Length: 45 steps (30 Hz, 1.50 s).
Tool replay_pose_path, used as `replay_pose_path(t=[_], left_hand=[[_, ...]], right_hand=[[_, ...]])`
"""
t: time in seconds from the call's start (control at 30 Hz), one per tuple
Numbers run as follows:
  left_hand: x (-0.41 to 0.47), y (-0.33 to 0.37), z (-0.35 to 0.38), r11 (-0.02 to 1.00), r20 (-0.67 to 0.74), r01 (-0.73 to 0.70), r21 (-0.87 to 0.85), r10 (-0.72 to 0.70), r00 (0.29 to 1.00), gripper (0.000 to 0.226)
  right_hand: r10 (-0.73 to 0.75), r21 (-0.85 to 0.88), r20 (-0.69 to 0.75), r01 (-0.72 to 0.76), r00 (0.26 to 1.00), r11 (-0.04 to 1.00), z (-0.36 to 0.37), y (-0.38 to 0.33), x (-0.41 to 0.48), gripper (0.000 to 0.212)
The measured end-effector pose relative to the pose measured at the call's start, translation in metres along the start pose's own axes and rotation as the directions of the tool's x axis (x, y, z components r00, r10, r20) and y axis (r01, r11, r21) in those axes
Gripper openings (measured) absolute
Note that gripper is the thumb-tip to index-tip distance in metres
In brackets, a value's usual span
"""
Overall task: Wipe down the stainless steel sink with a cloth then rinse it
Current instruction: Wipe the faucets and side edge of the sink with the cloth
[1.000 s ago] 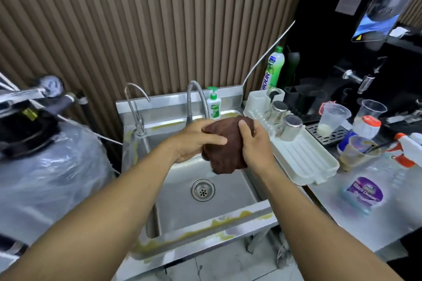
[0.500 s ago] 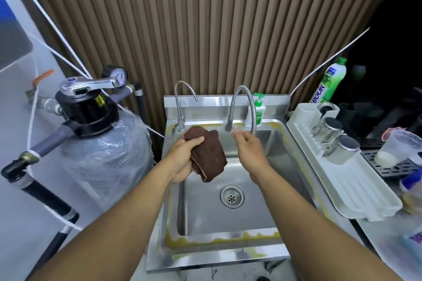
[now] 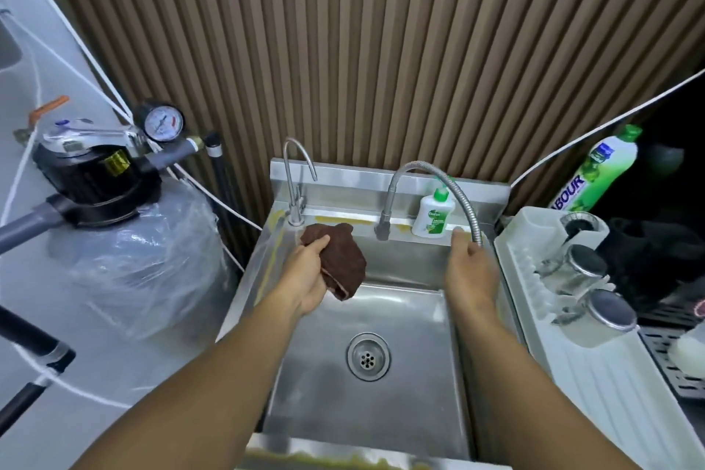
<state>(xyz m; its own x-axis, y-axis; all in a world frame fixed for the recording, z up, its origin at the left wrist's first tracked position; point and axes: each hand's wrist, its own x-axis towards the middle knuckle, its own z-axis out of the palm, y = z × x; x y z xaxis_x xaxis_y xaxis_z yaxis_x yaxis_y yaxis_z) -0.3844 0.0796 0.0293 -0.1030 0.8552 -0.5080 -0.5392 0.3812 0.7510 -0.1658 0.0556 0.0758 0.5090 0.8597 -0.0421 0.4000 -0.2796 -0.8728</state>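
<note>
Head view, left hand [image 3: 309, 280] gripping cloth [image 3: 343, 259]

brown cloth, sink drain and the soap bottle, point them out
brown cloth [image 3: 343, 259], head view, middle of the bunched fabric
sink drain [image 3: 368, 356], head view, centre of the strainer
soap bottle [image 3: 433, 216], head view, white body below the green cap
</note>
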Motion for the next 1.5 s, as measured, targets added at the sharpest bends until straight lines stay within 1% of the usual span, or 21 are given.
replay_pose_path(t=[0.07, 0.17, 0.3, 0.4, 0.47, 0.6, 0.73, 0.83, 0.87, 0.93, 0.97, 1.03, 1.07, 1.13, 1.2, 1.27, 1.3, 1.37, 1.4, 1.43, 1.5], left_hand=[[0.007, -0.007, 0.011, 1.000, -0.043, -0.012, -0.017, 0.011, 0.999, 0.026], [0.019, -0.014, 0.023, 0.998, -0.094, -0.041, -0.056, 0.035, 0.995, 0.029], [0.031, -0.018, 0.026, 0.995, -0.180, -0.073, -0.070, 0.059, 0.982, 0.026], [0.042, -0.018, 0.022, 0.995, -0.223, -0.085, -0.058, 0.070, 0.972, 0.026], [0.050, -0.018, 0.018, 0.996, -0.241, -0.085, -0.039, 0.073, 0.968, 0.028], [0.067, -0.015, 0.015, 0.997, -0.246, -0.077, -0.024, 0.069, 0.967, 0.028], [0.088, -0.009, 0.013, 0.999, -0.201, -0.033, 0.000, 0.033, 0.979, 0.025], [0.106, -0.005, 0.012, 0.999, -0.206, -0.023, 0.026, 0.027, 0.978, 0.018], [0.114, -0.003, 0.011, 0.999, -0.215, -0.019, 0.043, 0.028, 0.976, 0.019], [0.130, 0.000, 0.012, 0.996, -0.235, -0.017, 0.092, 0.039, 0.971, 0.027], [0.137, 0.002, 0.014, 0.992, -0.252, -0.026, 0.120, 0.055, 0.966, 0.032], [0.150, 0.007, 0.021, 0.978, -0.291, -0.053, 0.202, 0.112, 0.950, 0.040], [0.156, 0.009, 0.025, 0.969, -0.303, -0.074, 0.234, 0.145, 0.942, 0.042], [0.164, 0.018, 0.037, 0.964, -0.327, -0.132, 0.231, 0.205, 0.923, 0.042], [0.178, 0.028, 0.044, 0.953, -0.372, -0.231, 0.197, 0.291, 0.881, 0.042], [0.198, 0.035, 0.046, 0.926, -0.453, -0.351, 0.141, 0.376, 0.809, 0.042], [0.210, 0.038, 0.047, 0.909, -0.501, -0.399, 0.121, 0.403, 0.766, 0.042], [0.226, 0.044, 0.053, 0.883, -0.586, -0.442, 0.158, 0.444, 0.677, 0.043], [0.234, 0.048, 0.058, 0.872, -0.611, -0.441, 0.213, 0.471, 0.636, 0.045], [0.241, 0.051, 0.061, 0.866, -0.617, -0.423, 0.266, 0.490, 0.616, 0.048], [0.253, 0.058, 0.068, 0.859, -0.613, -0.356, 0.368, 0.513, 0.601, 0.053]], right_hand=[[0.021, 0.005, -0.047, -0.021, 0.999, 1.000, -0.016, 0.002, 0.026, 0.058], [0.075, 0.009, -0.065, -0.075, 0.995, 0.997, -0.029, 0.006, 0.066, 0.063], [0.113, 0.019, -0.083, -0.112, 0.990, 0.994, -0.033, 0.010, 0.110, 0.085], [0.119, 0.015, -0.105, -0.118, 0.987, 0.993, -0.033, 0.009, 0.127, 0.080], [0.087, 0.007, -0.126, -0.087, 0.988, 0.996, -0.030, 0.011, 0.126, 0.074], [0.005, -0.035, -0.132, -0.009, 0.991, 0.999, -0.019, 0.018, 0.112, 0.050], [-0.004, -0.055, -0.186, -0.006, 0.983, 0.998, -0.002, 0.026, 0.099, 0.044], [-0.023, -0.069, -0.202, 0.009, 0.979, 0.998, 0.014, 0.024, 0.091, 0.037], [-0.028, -0.070, -0.199, 0.015, 0.980, 0.997, 0.022, 0.024, 0.089, 0.035], [-0.038, -0.079, -0.175, 0.024, 0.984, 0.997, 0.041, 0.027, 0.089, 0.037], [-0.034, -0.095, -0.152, 0.020, 0.988, 0.995, 0.051, 0.030, 0.091, 0.042], [-0.030, -0.147, -0.086, 0.017, 0.996, 0.989, 0.072, 0.035, 0.094, 0.052], [-0.030, -0.174, -0.047, 0.022, 0.998, 0.984, 0.083, 0.036, 0.096, 0.052], [-0.041, -0.213, 0.047, 0.050, 0.998, 0.976, 0.104, 0.036, 0.100, 0.050], [-0.031, -0.243, 0.200, 0.080, 0.979, 0.967, 0.126, 0.037, 0.105, 0.059], [-0.001, -0.281, 0.340, 0.103, 0.940, 0.954, 0.147, 0.038, 0.109, 0.066], [-0.001, -0.285, 0.378, 0.118, 0.926, 0.951, 0.156, 0.040, 0.112, 0.064], [-0.026, -0.313, 0.384, 0.157, 0.923, 0.936, 0.170, 0.045, 0.116, 0.050], [-0.042, -0.337, 0.369, 0.176, 0.929, 0.925, 0.175, 0.046, 0.117, 0.044], [-0.054, -0.362, 0.352, 0.189, 0.935, 0.913, 0.178, 0.048, 0.119, 0.039], [-0.076, -0.396, 0.327, 0.210, 0.942, 0.894, 0.181, 0.051, 0.124, 0.033]])
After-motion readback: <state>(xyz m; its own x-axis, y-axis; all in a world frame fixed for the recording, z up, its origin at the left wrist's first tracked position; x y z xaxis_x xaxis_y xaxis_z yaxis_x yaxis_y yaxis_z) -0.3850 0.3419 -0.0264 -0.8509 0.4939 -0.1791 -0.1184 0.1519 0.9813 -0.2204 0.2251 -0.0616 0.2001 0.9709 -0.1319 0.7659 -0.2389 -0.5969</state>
